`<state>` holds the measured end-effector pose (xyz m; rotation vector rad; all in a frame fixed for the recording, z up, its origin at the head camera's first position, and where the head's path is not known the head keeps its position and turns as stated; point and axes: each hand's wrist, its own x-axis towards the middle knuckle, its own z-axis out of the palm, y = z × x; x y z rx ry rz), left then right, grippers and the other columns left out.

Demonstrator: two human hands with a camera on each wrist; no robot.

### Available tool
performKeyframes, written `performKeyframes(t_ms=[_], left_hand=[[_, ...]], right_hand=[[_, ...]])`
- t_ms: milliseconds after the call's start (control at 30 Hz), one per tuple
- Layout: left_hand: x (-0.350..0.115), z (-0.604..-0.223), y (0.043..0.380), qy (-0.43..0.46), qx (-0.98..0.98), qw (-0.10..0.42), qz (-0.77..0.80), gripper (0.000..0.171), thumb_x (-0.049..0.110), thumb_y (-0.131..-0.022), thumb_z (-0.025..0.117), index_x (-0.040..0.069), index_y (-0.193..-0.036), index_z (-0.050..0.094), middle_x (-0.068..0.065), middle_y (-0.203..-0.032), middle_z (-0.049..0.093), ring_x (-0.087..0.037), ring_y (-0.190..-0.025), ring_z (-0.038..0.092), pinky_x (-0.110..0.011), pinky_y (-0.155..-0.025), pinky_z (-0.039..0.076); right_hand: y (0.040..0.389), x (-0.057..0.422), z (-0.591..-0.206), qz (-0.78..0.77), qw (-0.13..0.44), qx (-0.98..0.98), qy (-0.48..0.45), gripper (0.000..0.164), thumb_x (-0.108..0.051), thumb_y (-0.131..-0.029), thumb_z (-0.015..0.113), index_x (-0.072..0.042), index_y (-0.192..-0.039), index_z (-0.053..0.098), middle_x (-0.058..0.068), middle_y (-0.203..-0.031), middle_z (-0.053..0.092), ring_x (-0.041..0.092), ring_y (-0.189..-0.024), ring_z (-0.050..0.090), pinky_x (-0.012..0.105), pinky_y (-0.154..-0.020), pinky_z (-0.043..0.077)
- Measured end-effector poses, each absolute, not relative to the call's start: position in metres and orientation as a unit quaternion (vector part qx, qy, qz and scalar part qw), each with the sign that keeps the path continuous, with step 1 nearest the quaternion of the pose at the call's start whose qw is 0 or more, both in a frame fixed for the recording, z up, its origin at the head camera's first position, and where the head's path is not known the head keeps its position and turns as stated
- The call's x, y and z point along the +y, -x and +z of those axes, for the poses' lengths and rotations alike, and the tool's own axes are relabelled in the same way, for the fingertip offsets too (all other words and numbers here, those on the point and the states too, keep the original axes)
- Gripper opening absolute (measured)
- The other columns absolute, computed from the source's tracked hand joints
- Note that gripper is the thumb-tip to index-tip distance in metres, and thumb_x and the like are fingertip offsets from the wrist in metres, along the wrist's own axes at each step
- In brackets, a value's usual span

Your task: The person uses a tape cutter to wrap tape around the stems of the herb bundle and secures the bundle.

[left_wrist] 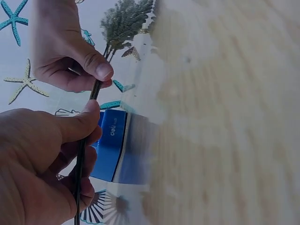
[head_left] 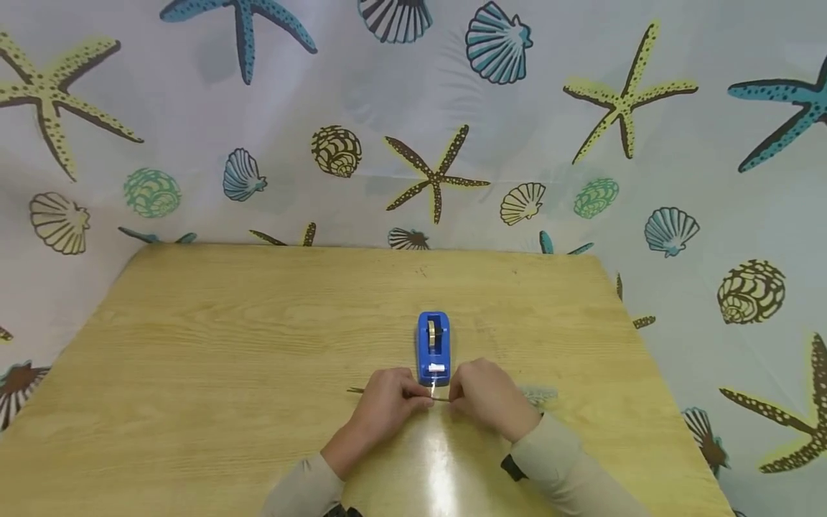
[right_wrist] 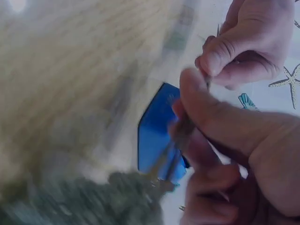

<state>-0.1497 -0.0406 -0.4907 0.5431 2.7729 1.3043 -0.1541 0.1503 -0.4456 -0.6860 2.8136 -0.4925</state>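
A blue tape dispenser (head_left: 433, 348) stands on the table, a small roll of tape (head_left: 431, 334) in it. Just in front of it, both hands hold a bundle of thin dark stems (left_wrist: 80, 161) with grey-green leafy tops (head_left: 541, 394). My left hand (head_left: 388, 402) pinches the bare stems between thumb and fingers. Closer to the foliage, my right hand (head_left: 487, 397) pinches the same bundle; its work is blurred in the right wrist view. A short shiny strip, apparently tape (head_left: 433, 389), lies between the dispenser's front and the stems.
The wooden table (head_left: 258, 323) extends around the hands, widest on the left. Behind it and along its sides hangs a white cloth (head_left: 271, 122) printed with starfish and shells.
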Motion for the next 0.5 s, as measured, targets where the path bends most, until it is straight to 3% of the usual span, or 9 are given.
performKeyframes(t_ms=[200, 500], left_hand=[[-0.0428, -0.4902, 0.1494, -0.187, 0.890, 0.013, 0.415, 0.004, 0.015, -0.079, 0.083, 0.013, -0.083, 0.082, 0.008, -0.071, 0.064, -0.002, -0.062, 0.049, -0.018, -0.056, 0.042], [-0.0481, -0.4909, 0.1456, -0.172, 0.883, 0.004, 0.437, 0.004, 0.013, -0.077, 0.085, 0.013, -0.080, 0.082, 0.006, -0.071, 0.067, -0.001, -0.064, 0.053, -0.018, -0.058, 0.044]], right_hand=[[0.1524, 0.1485, -0.4395, -0.167, 0.136, 0.946, 0.244, 0.009, -0.017, -0.089, 0.075, -0.011, -0.086, 0.081, 0.002, -0.090, 0.077, 0.012, -0.076, 0.065, 0.032, -0.072, 0.054], [0.1537, 0.1408, -0.4384, -0.172, 0.111, 0.948, 0.243, 0.008, -0.016, -0.082, 0.081, -0.012, -0.076, 0.079, -0.001, -0.080, 0.075, 0.008, -0.068, 0.060, 0.032, -0.067, 0.052]])
